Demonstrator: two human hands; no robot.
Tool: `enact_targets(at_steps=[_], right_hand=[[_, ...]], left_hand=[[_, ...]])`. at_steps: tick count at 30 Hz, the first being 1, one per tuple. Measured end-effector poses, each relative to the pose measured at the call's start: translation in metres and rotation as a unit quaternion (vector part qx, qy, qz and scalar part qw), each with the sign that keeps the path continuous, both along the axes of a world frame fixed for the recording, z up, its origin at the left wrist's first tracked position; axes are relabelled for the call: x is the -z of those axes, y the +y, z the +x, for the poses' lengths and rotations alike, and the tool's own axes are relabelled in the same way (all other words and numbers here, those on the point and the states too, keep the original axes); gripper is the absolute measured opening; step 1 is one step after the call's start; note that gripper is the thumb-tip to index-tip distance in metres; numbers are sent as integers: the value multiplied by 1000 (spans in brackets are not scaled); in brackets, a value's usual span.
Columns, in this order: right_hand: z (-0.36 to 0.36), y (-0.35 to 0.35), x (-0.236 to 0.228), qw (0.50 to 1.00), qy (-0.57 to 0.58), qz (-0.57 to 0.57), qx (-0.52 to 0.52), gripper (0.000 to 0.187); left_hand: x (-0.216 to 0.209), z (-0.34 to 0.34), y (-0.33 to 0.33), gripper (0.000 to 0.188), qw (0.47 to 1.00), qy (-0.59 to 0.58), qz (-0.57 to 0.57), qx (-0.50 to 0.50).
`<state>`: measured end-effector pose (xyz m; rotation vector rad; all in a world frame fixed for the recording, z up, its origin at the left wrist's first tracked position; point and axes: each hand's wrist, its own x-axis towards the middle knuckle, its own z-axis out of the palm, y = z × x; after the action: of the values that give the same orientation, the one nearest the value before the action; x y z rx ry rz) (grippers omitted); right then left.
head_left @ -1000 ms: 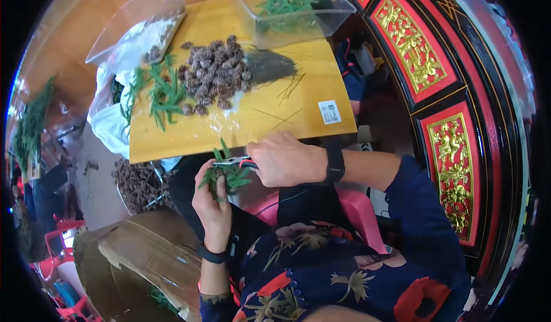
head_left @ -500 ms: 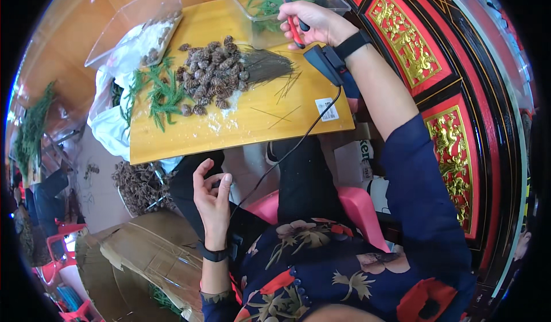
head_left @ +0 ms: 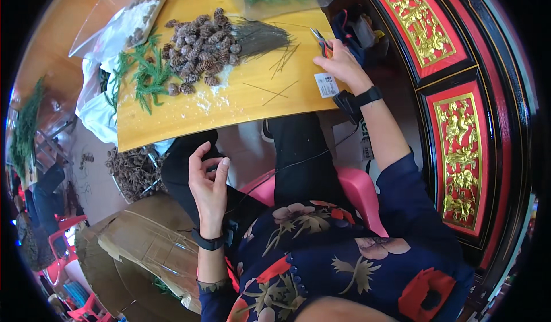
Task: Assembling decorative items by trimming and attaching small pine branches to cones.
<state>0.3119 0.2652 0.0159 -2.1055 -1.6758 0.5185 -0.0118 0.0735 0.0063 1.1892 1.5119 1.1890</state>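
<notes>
My right hand [head_left: 342,68] is closed around a pair of pliers [head_left: 322,42] with red and black handles, close to the right edge of the yellow table [head_left: 189,121]. Their metal jaws point away from me, and I see nothing between them. Low over my lap hangs my left hand [head_left: 208,187], its fingers loosely bent and apart, holding nothing. A heap of brown pine cones [head_left: 201,49] lies on the tabletop. Beside it spreads a bundle of thin dark wires [head_left: 258,38], with a few loose ones nearer me. Green artificial sprigs [head_left: 150,81] lie left of the cones.
At the back, a clear plastic box [head_left: 281,0] contains greenery. A tilted clear bin [head_left: 123,15] with cones and white powder stands at the left. More brown cones [head_left: 135,170] sit below the table, near cardboard [head_left: 143,241]. Carved red-and-gold panels [head_left: 459,155] flank the right.
My right hand, with the pliers, has come from the clear box of greenery back toward me to the table's right edge. My left hand has barely moved. The view has shifted slightly.
</notes>
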Motion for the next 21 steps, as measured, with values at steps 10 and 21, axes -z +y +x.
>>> enact_targets(at_steps=[10,21], right_hand=[[-7,-11,1,993,-113,-32,-12,78],[-11,-24,-5,983,-124,98,-91,58]], left_hand=[[-24,46,41,30,929,301,151,150],[1,61,98,58,761,586,206,186]])
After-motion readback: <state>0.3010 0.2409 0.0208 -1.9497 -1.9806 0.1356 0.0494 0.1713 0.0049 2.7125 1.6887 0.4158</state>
